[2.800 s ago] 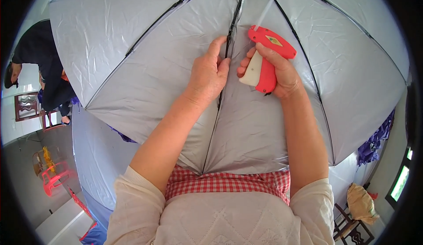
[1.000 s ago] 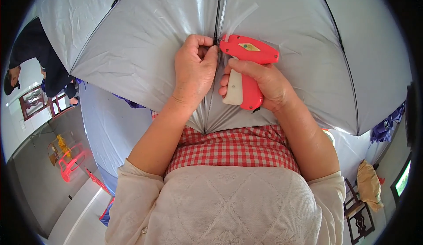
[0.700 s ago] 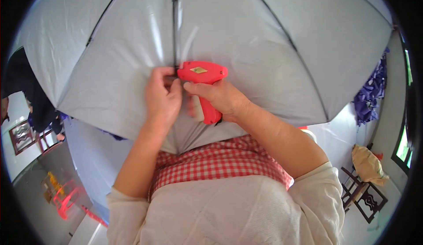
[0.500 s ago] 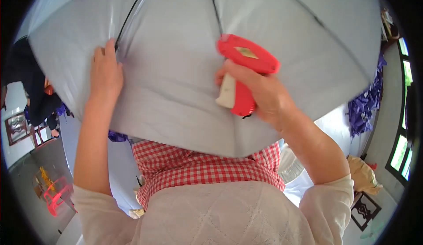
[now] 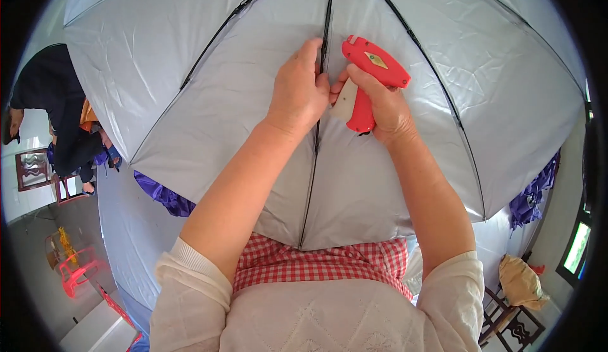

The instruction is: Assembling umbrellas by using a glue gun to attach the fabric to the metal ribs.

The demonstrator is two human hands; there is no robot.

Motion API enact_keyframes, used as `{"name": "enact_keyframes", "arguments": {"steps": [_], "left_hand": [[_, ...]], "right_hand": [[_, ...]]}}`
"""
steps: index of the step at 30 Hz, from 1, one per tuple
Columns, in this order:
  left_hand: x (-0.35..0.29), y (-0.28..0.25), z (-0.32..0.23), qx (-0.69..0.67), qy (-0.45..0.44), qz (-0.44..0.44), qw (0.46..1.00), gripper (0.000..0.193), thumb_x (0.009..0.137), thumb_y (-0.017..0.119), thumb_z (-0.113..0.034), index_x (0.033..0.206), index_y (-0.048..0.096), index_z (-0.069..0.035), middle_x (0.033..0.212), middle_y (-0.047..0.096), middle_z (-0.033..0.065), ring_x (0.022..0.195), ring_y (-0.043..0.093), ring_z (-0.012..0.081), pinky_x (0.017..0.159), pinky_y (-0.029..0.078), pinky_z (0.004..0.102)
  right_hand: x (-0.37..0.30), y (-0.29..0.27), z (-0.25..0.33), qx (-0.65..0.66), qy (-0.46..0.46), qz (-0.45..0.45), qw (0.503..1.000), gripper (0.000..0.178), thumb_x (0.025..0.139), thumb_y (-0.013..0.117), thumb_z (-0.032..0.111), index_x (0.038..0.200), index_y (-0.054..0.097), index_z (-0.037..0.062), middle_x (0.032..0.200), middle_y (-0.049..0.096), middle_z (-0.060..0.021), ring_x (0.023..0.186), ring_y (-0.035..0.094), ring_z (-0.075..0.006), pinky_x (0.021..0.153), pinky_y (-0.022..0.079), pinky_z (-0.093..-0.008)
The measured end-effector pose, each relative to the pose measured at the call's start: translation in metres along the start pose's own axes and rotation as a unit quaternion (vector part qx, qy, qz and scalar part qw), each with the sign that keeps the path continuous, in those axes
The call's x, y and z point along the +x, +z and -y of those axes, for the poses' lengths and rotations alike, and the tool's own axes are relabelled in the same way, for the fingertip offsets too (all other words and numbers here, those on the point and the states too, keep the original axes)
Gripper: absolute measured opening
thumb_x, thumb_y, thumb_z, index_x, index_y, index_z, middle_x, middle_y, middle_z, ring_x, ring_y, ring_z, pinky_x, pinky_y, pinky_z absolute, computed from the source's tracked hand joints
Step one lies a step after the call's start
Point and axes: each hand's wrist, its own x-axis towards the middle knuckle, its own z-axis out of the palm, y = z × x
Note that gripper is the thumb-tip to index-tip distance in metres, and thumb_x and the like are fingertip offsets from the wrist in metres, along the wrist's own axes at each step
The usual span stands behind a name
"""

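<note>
A red tool [image 5: 379, 62] over a silver umbrella [image 5: 373, 187]

In the upper centre of the frame, the right hand [image 5: 385, 106] grips the red tool. Just left, the left hand [image 5: 296, 92] is half-curled at a black rib [image 5: 327, 19]; whether it pinches, I cannot tell.

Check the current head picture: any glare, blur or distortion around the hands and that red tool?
Head view: left hand, right hand and red tool look reasonably sharp; head view: pale sheen on the creased silver canopy; head view: window at right is bright, its outside detail unreadable; head view: fisheye corners are black.
</note>
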Motion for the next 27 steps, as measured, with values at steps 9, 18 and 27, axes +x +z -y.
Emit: {"name": "enact_keyframes", "arguments": {"steps": [9, 18, 27], "left_hand": [[-0.002, -0.003, 0.005, -0.160, -0.057, 0.032, 0.985, 0.045, 0.082, 0.059, 0.004, 0.124, 0.049, -0.004, 0.075, 0.057, 0.0079, 0.063, 0.056, 0.0183, 0.061, 0.048, 0.0317], [-0.006, -0.005, 0.005, -0.112, -0.046, -0.002, 0.993, 0.047, 0.081, 0.059, 0.005, 0.126, 0.047, -0.004, 0.076, 0.057, 0.0070, 0.064, 0.056, 0.0175, 0.062, 0.049, 0.0308], [-0.007, -0.006, 0.009, -0.122, -0.056, 0.003, 0.991, 0.050, 0.081, 0.059, 0.004, 0.129, 0.048, -0.004, 0.076, 0.057, 0.0064, 0.063, 0.056, 0.0171, 0.062, 0.049, 0.0302]], "right_hand": [[0.014, -0.002, 0.010, -0.010, 0.018, 0.024, 0.999, 0.024, 0.085, 0.063, 0.022, 0.095, 0.060, -0.0002, 0.082, 0.065, -0.0132, 0.075, 0.066, -0.0254, 0.066, 0.055, -0.0357], [0.019, -0.001, 0.008, -0.032, 0.020, 0.016, 0.999, 0.024, 0.085, 0.063, 0.021, 0.097, 0.060, -0.0002, 0.083, 0.065, -0.0121, 0.075, 0.066, -0.0242, 0.066, 0.054, -0.0357], [0.018, 0.002, 0.006, -0.027, 0.056, 0.036, 0.997, 0.024, 0.083, 0.067, 0.017, 0.097, 0.061, -0.0006, 0.083, 0.066, -0.0134, 0.073, 0.067, -0.0249, 0.065, 0.057, -0.0370]]}}
